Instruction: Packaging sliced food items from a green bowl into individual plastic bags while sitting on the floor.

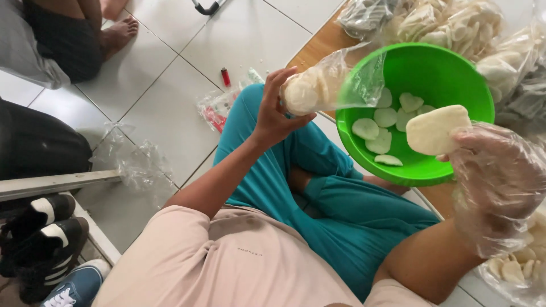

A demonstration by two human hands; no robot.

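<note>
Head view: pale heart-shaped cracker (435, 132), clear half-filled bag (333, 85).

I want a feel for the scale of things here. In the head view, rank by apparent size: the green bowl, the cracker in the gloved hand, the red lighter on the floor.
1. Green bowl, clearly largest.
2. Cracker in the gloved right hand; it sits near the camera, so it may look oversized.
3. Red lighter, smallest, though farther away.

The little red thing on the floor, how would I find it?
Start at the green bowl, then look left past the clear bag of crackers in the left hand to the white floor tiles. The small red lighter lies there alone, the only upright-shaped red stick near crumpled plastic wrappers.
</note>
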